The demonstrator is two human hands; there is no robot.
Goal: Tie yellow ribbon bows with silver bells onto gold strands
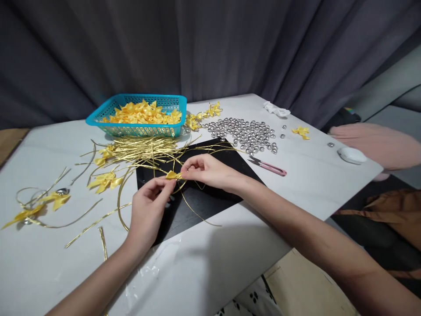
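Over the black mat [210, 197], a small yellow ribbon bow [173, 175] is pinched between my two hands. My left hand [151, 197] grips its near left side with thumb and fingertips. From the right, my right hand [205, 171] pinches the bow's other end, its fingers curled. A thin gold cord [194, 208] trails from below the bow toward the mat's front edge. Behind my hands lies a pile of cut gold cords [144, 148]. My fingers hide part of the bow, and I cannot tell how the cord is fastened.
A blue basket [141, 130] of yellow bows stands at the back left. Many silver bells or beads [250, 131] spread at the back right, near pink-handled snips [268, 166]. Finished-looking bows with cords [55, 199] lie left. A white dish-like object [351, 155] sits at the right edge.
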